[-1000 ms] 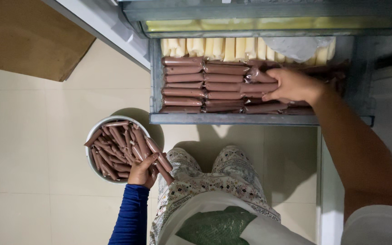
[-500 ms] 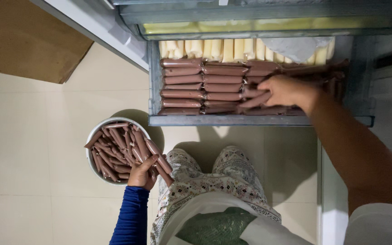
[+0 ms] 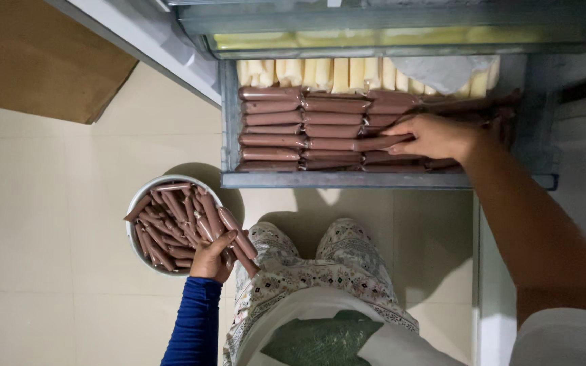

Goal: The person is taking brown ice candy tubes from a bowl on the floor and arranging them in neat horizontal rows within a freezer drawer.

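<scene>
Right grip (image 3: 435, 135) clamped on 1 brown tube (image 3: 364, 143) in the drawer (image 3: 347, 179), left grip (image 3: 213, 256) holding 1 white bowl (image 3: 132, 234)

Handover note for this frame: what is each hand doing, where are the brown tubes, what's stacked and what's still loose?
Right hand: laid on a brown tube atop the rows in the freezer drawer; grip unclear.
Left hand: at the rim of the white bowl on the floor, closed on loose tubes.
Done: several neat rows of brown tubes fill the drawer, pale tubes behind.
Left: a heaped bowlful remains.
</scene>
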